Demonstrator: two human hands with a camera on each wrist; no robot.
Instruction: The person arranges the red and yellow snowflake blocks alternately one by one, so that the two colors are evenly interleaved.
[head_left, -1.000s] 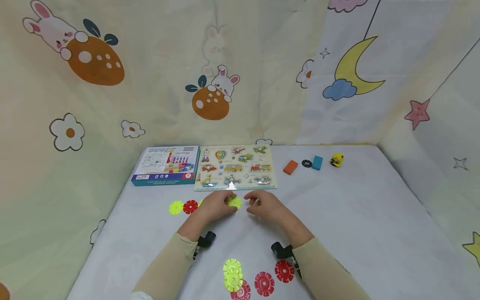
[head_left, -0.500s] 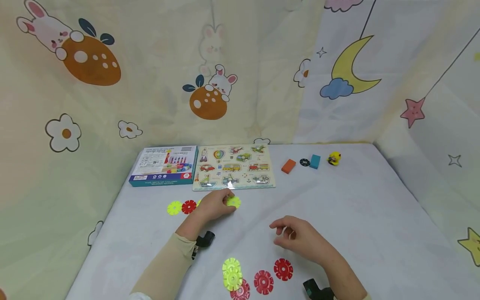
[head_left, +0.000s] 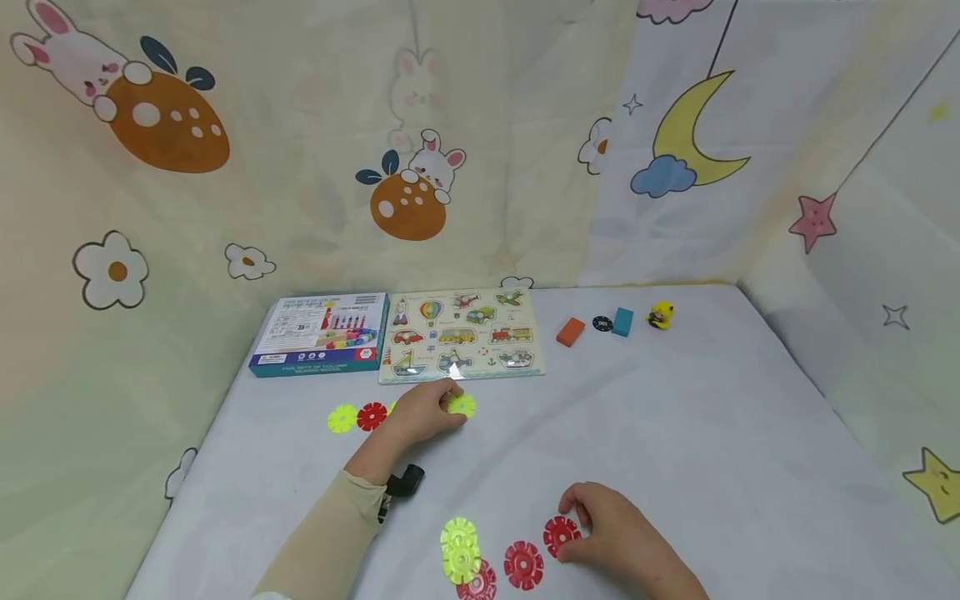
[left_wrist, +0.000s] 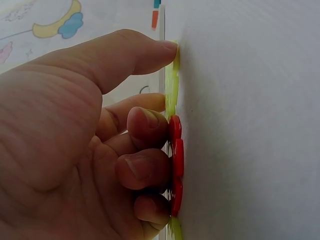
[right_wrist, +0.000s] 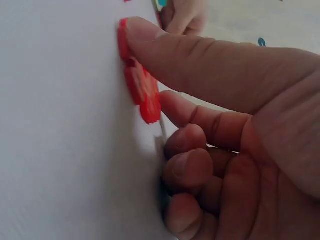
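My left hand (head_left: 422,414) pinches a yellow notched toy disc (head_left: 462,406) lying flat on the cloth, thumb and index finger at its edges. Its other fingers rest over a red disc (left_wrist: 178,165) in the left wrist view. Farther left, the row shows a yellow disc (head_left: 342,419) and a red disc (head_left: 371,417); part is hidden by the hand. Nearer the front, my right hand (head_left: 622,533) holds another red disc (head_left: 559,534) between thumb and index finger. Beside it are a red disc (head_left: 522,565), a partly covered red disc (head_left: 480,583) and overlapping yellow discs (head_left: 460,560).
A flat box (head_left: 318,333) and a picture puzzle board (head_left: 487,358) lie at the back. To their right are an orange block (head_left: 570,332), a black chip (head_left: 602,324), a blue block (head_left: 622,322) and a small yellow figure (head_left: 661,315). Printed curtains surround the table.
My right hand has moved from beside the left hand down toward the front and taken hold of the rightmost red disc. The left hand stays on its yellow disc; the view shifts slightly.
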